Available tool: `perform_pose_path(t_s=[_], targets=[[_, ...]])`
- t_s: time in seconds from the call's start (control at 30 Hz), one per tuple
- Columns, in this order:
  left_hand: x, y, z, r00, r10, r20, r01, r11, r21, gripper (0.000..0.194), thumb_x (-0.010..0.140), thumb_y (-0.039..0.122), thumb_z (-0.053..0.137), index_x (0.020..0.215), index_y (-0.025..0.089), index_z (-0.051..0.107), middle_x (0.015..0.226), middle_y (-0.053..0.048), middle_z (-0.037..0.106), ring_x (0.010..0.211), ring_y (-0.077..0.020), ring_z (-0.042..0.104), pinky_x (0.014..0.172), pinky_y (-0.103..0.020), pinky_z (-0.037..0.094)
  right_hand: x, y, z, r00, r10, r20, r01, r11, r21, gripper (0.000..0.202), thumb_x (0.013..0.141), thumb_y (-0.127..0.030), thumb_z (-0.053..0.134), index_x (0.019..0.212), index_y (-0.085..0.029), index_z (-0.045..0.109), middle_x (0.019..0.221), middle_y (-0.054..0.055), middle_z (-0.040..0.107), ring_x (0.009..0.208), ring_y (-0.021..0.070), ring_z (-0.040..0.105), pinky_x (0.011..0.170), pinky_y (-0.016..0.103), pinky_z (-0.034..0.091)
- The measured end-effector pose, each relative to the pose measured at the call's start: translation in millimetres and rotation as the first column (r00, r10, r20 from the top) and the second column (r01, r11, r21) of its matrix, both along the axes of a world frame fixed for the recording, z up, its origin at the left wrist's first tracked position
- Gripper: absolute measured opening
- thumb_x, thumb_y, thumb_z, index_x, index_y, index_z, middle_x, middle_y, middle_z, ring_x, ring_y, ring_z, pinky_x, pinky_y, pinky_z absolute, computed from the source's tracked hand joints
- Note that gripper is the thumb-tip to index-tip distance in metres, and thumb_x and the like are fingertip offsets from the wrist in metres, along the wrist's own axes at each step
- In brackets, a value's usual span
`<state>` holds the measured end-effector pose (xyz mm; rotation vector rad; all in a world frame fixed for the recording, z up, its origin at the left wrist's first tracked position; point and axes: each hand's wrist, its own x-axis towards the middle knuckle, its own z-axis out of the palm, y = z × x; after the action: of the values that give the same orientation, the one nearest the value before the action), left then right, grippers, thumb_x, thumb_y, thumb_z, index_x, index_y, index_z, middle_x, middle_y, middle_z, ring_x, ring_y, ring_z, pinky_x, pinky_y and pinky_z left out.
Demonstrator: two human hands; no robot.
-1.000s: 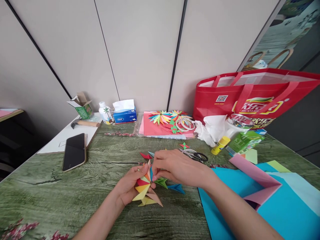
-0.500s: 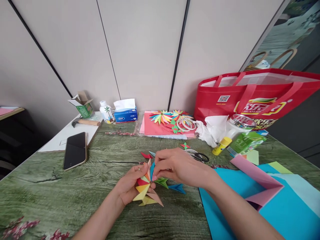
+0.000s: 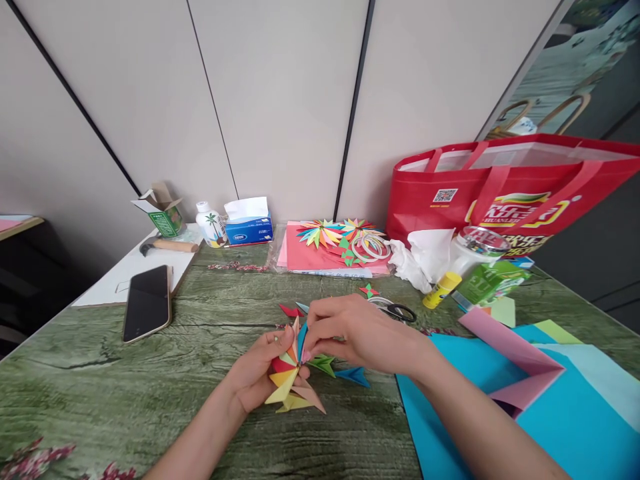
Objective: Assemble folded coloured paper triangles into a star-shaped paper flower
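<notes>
A fan of folded paper pieces (image 3: 284, 377) in red, orange, yellow, green and blue is pinched in my left hand (image 3: 265, 367), thumb in front and fingers behind. From the right, my right hand (image 3: 345, 333) reaches over it, its fingertips closed on the fan's blue and pink side. Loose folded pieces lie around the hands: a red one (image 3: 291, 311) behind, a green one (image 3: 324, 364) and a blue one (image 3: 353, 377) to the right, and a yellow one (image 3: 294, 403) below.
Blue paper sheets (image 3: 450, 413) with a folded pink sheet (image 3: 515, 353) lie at right. Behind are scissors (image 3: 400, 311), a glue stick (image 3: 442, 290), a jar (image 3: 480, 250), a red bag (image 3: 430, 200), finished paper stars (image 3: 323, 233) and a tissue box (image 3: 249, 230). A phone (image 3: 147, 303) and hammer (image 3: 173, 245) are left.
The view has shifted slightly. Both hands keep nearly the same hold on the paper fan, with no clear change.
</notes>
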<state>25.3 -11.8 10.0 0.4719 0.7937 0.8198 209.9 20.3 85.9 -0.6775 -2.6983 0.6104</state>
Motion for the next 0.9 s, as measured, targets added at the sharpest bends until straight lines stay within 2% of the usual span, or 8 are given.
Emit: perform_pose_path(t_s=[0.17,0.43,0.53,0.67,0.77,0.9], targets=[[-1.0,-1.1,-1.6,1.0,0.012,0.012,-0.012,1.0,0.007,0.024,0.069,0.033,0.067,0.07,0.01,0.063,0.057,-0.005,0.064,0.046,-0.0136,0.061,0.047,-0.022,0.049,-0.8,0.7,0.0,0.999,0.021,-0.04,-0.023,0.999,-0.032,0.017,0.084,-0.019,0.052,0.084,-0.02,0.069,0.085,0.0,0.061,0.07,0.0075,0.053,0.064,0.019,0.036],[2.5,-2.0,-1.2,0.999,-0.013,0.038,0.012,1.0,0.016,0.025,0.067,0.033,0.068,0.068,0.009,0.063,0.058,-0.006,0.064,0.044,-0.014,0.06,0.047,-0.024,0.05,-1.1,-0.5,1.7,0.999,0.023,0.049,-0.023,1.0,-0.001,0.018,0.084,-0.017,0.049,0.082,-0.02,0.067,0.087,-0.001,0.062,0.072,0.0087,0.054,0.062,0.021,0.034],[1.6,-1.4,-0.9,0.999,-0.007,0.035,0.007,1.0,0.02,0.025,0.067,0.033,0.068,0.068,0.009,0.063,0.058,-0.006,0.064,0.044,-0.0137,0.06,0.046,-0.023,0.049,0.6,0.0,2.1,0.999,0.015,0.035,-0.015,1.0,-0.013,0.018,0.084,-0.017,0.049,0.083,-0.02,0.067,0.087,-0.001,0.061,0.072,0.0086,0.053,0.062,0.021,0.034],[0.8,-0.9,1.7,0.999,0.033,0.023,-0.033,0.999,0.017,0.02,0.067,0.029,0.069,0.07,0.011,0.062,0.059,-0.004,0.063,0.047,-0.014,0.061,0.047,-0.023,0.049,3.6,1.2,1.4,1.0,-0.02,-0.012,0.02,1.0,-0.015,0.016,0.084,-0.022,0.052,0.087,-0.022,0.067,0.084,0.0,0.06,0.071,0.0085,0.053,0.064,0.02,0.036],[1.6,-0.5,5.2,0.997,0.073,-0.03,-0.072,0.997,0.025,0.019,0.068,0.029,0.068,0.071,0.012,0.06,0.062,-0.003,0.063,0.049,-0.0151,0.061,0.045,-0.023,0.048,3.2,0.6,0.9,0.998,-0.063,0.011,0.063,0.998,0.008,0.018,0.085,-0.021,0.05,0.09,-0.021,0.067,0.085,0.002,0.061,0.072,0.0101,0.055,0.065,0.021,0.037],[3.2,0.4,8.9,0.991,0.102,-0.089,-0.091,0.989,0.115,0.023,0.072,0.033,0.063,0.074,0.011,0.061,0.068,-0.006,0.064,0.052,-0.0152,0.061,0.048,-0.024,0.048,0.2,-1.3,0.9,0.992,-0.113,0.048,0.112,0.993,0.029,0.021,0.086,-0.016,0.045,0.091,-0.017,0.066,0.083,0.006,0.063,0.076,0.013,0.057,0.066,0.023,0.039]])
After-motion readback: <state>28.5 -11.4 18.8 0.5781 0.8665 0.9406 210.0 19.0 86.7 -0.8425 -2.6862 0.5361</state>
